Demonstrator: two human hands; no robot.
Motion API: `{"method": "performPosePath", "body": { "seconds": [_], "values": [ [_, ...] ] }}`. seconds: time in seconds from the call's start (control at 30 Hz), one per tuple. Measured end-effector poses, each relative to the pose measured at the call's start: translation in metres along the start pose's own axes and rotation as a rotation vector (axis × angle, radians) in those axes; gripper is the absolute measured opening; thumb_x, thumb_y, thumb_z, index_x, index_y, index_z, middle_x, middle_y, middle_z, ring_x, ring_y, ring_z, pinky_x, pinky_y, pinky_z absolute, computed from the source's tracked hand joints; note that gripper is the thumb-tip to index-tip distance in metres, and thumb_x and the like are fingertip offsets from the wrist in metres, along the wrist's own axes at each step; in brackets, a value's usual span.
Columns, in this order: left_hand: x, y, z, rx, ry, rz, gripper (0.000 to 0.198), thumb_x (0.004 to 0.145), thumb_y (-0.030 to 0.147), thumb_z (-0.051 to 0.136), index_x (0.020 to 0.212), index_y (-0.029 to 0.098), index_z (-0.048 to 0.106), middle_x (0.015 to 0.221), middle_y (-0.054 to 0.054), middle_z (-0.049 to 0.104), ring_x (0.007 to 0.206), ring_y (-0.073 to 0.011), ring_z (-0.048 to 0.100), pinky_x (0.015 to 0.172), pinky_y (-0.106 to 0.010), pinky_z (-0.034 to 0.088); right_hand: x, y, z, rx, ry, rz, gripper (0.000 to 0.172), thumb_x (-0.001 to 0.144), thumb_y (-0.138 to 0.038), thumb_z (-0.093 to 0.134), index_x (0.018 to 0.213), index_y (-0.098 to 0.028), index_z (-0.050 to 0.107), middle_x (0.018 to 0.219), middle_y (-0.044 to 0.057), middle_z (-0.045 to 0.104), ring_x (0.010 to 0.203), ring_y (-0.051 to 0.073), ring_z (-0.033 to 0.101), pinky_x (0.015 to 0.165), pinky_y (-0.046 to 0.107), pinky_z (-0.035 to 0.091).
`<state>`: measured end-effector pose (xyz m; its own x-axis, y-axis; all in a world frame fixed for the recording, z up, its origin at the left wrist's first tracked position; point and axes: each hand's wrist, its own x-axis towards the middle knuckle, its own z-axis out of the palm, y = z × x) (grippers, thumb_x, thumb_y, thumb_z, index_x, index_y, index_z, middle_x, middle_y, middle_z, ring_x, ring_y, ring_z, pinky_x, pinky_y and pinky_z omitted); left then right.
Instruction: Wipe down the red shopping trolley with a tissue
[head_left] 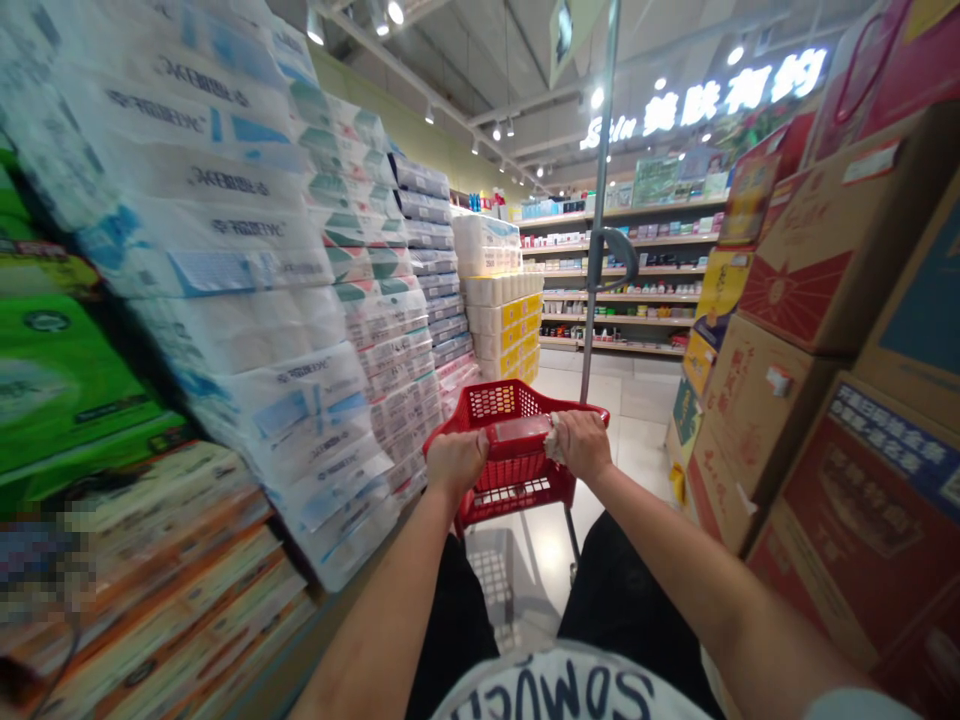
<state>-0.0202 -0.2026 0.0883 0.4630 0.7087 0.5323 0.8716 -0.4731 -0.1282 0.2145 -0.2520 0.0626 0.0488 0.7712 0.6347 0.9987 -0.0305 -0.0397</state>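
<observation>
A lit sign at the back reads "Skin 美肤有约", the stacked white packs at left bear "幸福阳光", some upside down, and the wearer's shirt shows inverted letters resembling "SOMUCH".

I see a gray pole. Left of it are white packs; right, big boxes; behind it, shelves.

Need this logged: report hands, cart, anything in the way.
Left hand, right hand: both closed on cart handle. Red cart ahead. Grey pole beyond right hand, base hidden; stacked packs left, cartons right.
</observation>
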Motion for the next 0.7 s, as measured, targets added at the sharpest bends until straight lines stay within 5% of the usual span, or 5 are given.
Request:
{"method": "performPosePath", "body": {
  "seconds": [0.1,0.3,0.4,0.57,0.7],
  "values": [
    [0.0,0.0,-0.001,-0.015,-0.005,-0.011,0.053,0.097,0.034,0.024,0.081,0.016,0.071,0.082,-0.013,0.074,0.077,-0.0245,0.07,0.068,-0.033,0.042,-0.005,-0.001,0.002,0.017,0.05,0.035,0.042,0.1,-0.022,0.024,0.114,-0.016,0.062,0.112,0.01,0.066,0.108,0.021,0.056,0.101,0.036,0.029],
    [0.0,0.001,0.0,-0.012,-0.003,0.002,0.053,0.098,0.034,0.023,0.082,0.016,0.071,0.081,-0.012,0.074,0.076,-0.024,0.069,0.07,-0.033,0.042,0.042,0.01,-0.007,-0.063,-0.273,0.009,0.023,0.09,-0.024,0.047,0.083,-0.016,0.067,0.085,0.012,0.071,0.078,0.025,0.066,0.08,0.039,0.042],
    [0.0,0.001,0.0,0.0,0.003,0.006,0.053,0.097,0.034,0.024,0.081,0.016,0.071,0.08,-0.012,0.074,0.075,-0.0242,0.069,0.07,-0.033,0.042,0.052,0.012,-0.009,-0.072,-0.323,-0.012,0.016,0.084,-0.024,0.055,0.08,-0.016,0.067,0.081,0.011,0.071,0.073,0.025,0.067,0.074,0.038,0.043],
    [0.001,0.002,0.004,0.017,0.01,-0.028,0.057,0.097,0.034,0.021,0.08,0.015,0.072,0.08,-0.013,0.074,0.074,-0.0257,0.07,0.069,-0.035,0.042,0.016,0.015,-0.007,-0.074,-0.159,-0.034,0.04,0.099,-0.026,0.028,0.101,-0.016,0.067,0.1,0.011,0.07,0.099,0.023,0.062,0.099,0.041,0.031],
    [0.003,0.006,0.006,0.008,0.017,-0.054,0.058,0.097,0.035,0.021,0.079,0.015,0.073,0.079,-0.013,0.074,0.074,-0.0263,0.07,0.069,-0.036,0.042,-0.008,0.028,-0.001,-0.029,0.051,-0.092,0.04,0.1,-0.028,0.027,0.121,-0.02,0.061,0.117,0.008,0.065,0.112,0.021,0.055,0.107,0.037,0.021]
  ]
}}
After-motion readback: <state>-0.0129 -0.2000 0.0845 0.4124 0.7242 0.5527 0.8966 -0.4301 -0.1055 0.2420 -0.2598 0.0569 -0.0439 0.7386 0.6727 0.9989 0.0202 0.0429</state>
